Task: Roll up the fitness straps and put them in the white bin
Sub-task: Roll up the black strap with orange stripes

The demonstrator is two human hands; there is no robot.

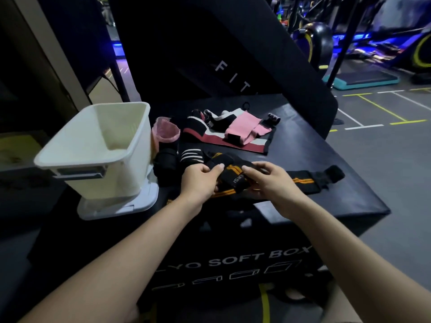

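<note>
A black strap with orange stripes [303,181] lies across the front of the black soft box [326,201], its free end trailing to the right. My left hand [200,180] and my right hand [268,180] both grip its partly rolled left end [234,179]. The white bin [102,145] stands at the left on a white lid, open side up. Behind my hands lie a pink strap [242,129], a black, white and dark red strap [233,141], a black strap with white stripes [191,157] and a pink roll [165,131].
A black padded panel with white letters [233,73] leans behind the box. The box's front edge drops off just below my hands. Gym floor with painted lines [377,108] and exercise machines [321,40] lie to the right.
</note>
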